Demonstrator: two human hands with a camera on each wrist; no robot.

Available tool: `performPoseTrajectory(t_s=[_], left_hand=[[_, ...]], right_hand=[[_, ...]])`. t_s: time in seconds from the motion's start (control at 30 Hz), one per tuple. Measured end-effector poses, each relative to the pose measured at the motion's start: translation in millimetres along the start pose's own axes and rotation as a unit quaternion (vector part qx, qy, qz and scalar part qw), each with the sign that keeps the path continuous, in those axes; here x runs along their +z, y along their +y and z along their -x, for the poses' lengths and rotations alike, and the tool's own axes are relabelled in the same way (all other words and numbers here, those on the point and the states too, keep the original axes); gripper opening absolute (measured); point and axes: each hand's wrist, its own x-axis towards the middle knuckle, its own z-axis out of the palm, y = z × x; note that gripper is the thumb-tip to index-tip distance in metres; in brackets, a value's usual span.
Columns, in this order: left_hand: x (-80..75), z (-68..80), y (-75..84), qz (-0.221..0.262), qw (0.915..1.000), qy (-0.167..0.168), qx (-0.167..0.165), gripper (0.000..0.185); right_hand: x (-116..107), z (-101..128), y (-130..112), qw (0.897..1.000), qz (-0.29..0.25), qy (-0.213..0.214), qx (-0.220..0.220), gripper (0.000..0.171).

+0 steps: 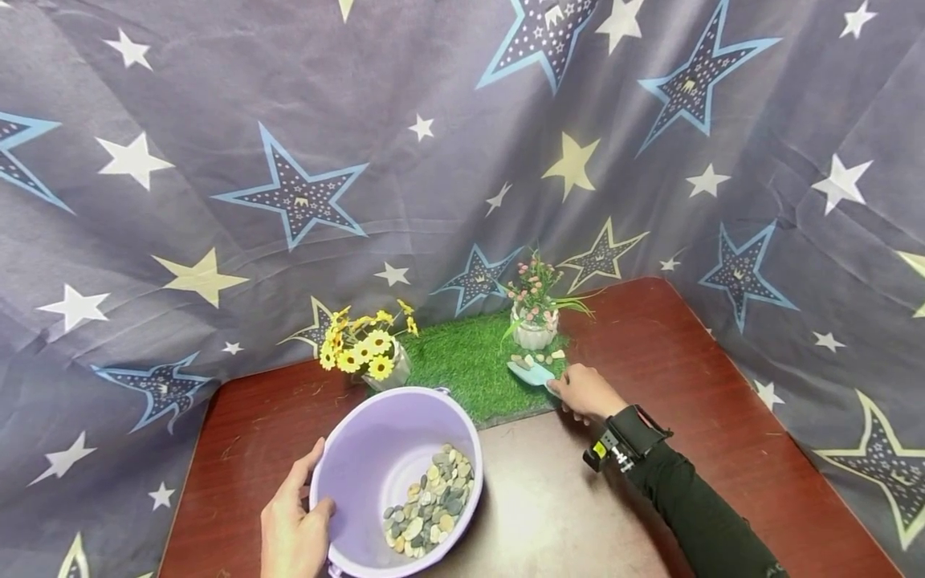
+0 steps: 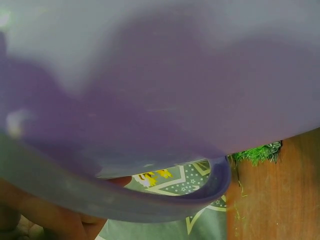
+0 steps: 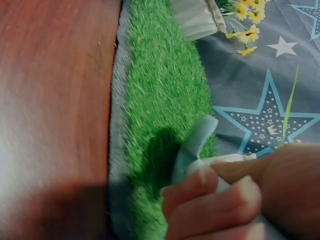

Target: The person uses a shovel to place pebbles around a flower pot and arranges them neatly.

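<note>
Lilac plastic bucket, smooth pebbles inside, left hand grasping rim; right hand clenching teal scoop.

I'm looking at a staged tabletop set: star-printed cloth backdrop draped around a reddish wooden surface, with a fake grass mat and potted artificial flowers.

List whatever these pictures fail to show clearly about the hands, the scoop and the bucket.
- Scoop: the head view shows it too small to tell its load; in the right wrist view the right hand's fingers cover most of it.
- Bucket: blurred, fills the left wrist view.
- Left hand: cut by the head view's bottom edge; the bucket wall hides its fingers.
- Pebbles: absent from both wrist views.
</note>
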Motion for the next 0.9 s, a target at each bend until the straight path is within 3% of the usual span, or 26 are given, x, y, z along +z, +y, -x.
performPoseTrajectory(t_s=[0.17, 0.4, 0.9], left_hand=[[0.5, 0.8, -1.0, -0.007, 0.9999, 0.007, 0.003, 0.081], [1.2, 1.2, -1.0, -0.003, 0.9999, 0.014, 0.003, 0.081], [2.7, 1.2, 0.4, 0.015, 0.9998, 0.008, -0.005, 0.081]], right_hand=[[-9, 3, -7, 1.0, 0.03, -0.007, 0.004, 0.042], [-11, 9, -10, 0.996, 0.087, 0.023, -0.02, 0.044], [-19, -2, -5, 0.997, 0.072, -0.018, -0.021, 0.047]])
